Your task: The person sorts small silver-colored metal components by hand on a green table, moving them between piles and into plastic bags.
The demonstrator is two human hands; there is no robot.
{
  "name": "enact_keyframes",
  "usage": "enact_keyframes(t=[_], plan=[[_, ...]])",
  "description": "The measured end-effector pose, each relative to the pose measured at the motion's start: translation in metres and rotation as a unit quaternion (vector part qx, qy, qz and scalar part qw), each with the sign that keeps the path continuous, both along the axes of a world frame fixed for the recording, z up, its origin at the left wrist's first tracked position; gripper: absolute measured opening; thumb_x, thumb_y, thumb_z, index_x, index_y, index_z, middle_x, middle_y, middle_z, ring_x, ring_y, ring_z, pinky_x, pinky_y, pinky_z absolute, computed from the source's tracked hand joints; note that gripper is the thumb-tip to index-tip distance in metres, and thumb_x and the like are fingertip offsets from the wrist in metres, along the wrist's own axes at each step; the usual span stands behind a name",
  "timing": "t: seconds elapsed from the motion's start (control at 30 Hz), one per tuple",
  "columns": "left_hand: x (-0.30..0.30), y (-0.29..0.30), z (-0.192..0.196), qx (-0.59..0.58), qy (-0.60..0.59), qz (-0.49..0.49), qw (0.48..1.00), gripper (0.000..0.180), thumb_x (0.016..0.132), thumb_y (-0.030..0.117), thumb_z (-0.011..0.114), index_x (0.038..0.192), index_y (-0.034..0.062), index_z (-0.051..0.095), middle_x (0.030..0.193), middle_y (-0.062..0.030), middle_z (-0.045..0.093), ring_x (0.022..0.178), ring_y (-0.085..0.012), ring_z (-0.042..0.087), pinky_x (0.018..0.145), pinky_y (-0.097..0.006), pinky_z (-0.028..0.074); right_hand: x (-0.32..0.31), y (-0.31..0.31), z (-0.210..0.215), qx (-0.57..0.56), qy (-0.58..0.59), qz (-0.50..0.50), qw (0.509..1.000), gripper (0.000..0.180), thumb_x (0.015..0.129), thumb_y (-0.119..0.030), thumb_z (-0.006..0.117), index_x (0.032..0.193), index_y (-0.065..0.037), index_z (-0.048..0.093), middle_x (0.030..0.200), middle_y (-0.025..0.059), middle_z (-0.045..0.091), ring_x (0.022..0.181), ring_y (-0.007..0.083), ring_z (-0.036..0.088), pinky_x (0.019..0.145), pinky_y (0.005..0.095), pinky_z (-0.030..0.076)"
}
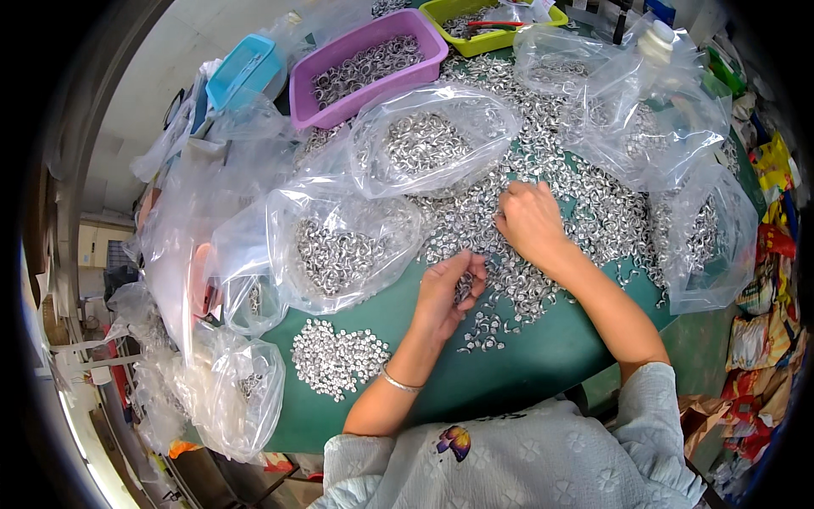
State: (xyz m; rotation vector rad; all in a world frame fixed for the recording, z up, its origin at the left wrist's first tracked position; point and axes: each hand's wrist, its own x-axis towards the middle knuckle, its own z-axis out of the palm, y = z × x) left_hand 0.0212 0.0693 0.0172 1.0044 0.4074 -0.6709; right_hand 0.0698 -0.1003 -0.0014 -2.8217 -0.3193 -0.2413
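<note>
Two bare hands work over a green table (509,365) heaped with small silver metal rings (585,212). The left hand (448,293) is cupped, fingers curled around a few rings at the heap's near edge. The right hand (530,222) lies palm-down on the heap, fingers bent into it; its grip is hidden. A separate small pile (337,356) sits left, near clear plastic bags (339,246) and a purple tray (365,64).

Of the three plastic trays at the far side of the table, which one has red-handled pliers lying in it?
The yellow-green tray, farthest right. The purple tray holds only metal rings, and the blue tray sits among bags at the left.
</note>
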Motion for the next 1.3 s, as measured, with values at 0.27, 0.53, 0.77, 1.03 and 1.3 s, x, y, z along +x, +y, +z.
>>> enact_keyframes(t=[0.27,0.53,0.77,1.03,1.3], plan=[[0.004,0.003,-0.005,-0.061,0.069,-0.062,0.994,0.028,0.094,0.018,0.045,0.109,-0.0027,0.057,0.084,-0.0054,0.060,0.069,-0.0132,0.057,0.046,-0.021,0.043,-0.033,-0.036,0.017,0.524,0.246,-0.046,0.814,0.004,0.079,-0.003,0.059,0.083,-0.001,0.060,0.079,0.0029,0.061,0.071,0.0083,0.054,0.064,0.0240,0.043],[-0.014,-0.018,-0.023,-0.176,0.190,-0.039,0.965,0.023,0.093,0.028,0.052,0.096,0.0068,0.059,0.082,-0.0057,0.060,0.067,-0.0138,0.058,0.046,-0.019,0.042,-0.082,-0.024,0.045,0.397,0.126,0.198,0.887,0.015,0.079,-0.001,0.061,0.094,-0.001,0.063,0.091,0.0072,0.064,0.088,0.0163,0.059,0.082,0.0330,0.045],[-0.006,-0.009,-0.007,0.025,-0.007,-0.046,0.999,0.019,0.091,0.023,0.058,0.087,0.0049,0.063,0.071,-0.0018,0.058,0.054,-0.0074,0.049,0.040,-0.015,0.031,-0.034,-0.046,0.005,0.283,-0.046,0.037,0.957,0.018,0.078,-0.007,0.063,0.096,-0.004,0.065,0.099,0.0091,0.064,0.094,0.0265,0.055,0.083,0.0367,0.042],[0.030,-0.008,-0.015,0.521,-0.501,-0.055,0.689,0.013,0.079,0.008,0.065,0.090,0.0031,0.067,0.079,-0.0153,0.063,0.068,-0.0301,0.061,0.063,-0.036,0.047,-0.023,0.001,-0.011,0.110,-0.087,0.045,0.989,0.009,0.071,-0.009,0.065,0.078,-0.006,0.062,0.085,0.0044,0.058,0.091,0.0219,0.049,0.082,0.0378,0.033],[0.029,-0.005,-0.033,0.554,-0.510,-0.097,0.651,0.010,0.078,0.009,0.065,0.086,0.0036,0.063,0.084,-0.0135,0.064,0.069,-0.0312,0.062,0.061,-0.038,0.048,-0.040,-0.029,-0.002,0.332,-0.070,-0.003,0.941,0.010,0.075,0.000,0.061,0.085,-0.002,0.063,0.075,0.0058,0.062,0.070,0.0209,0.058,0.066,0.0302,0.044]])
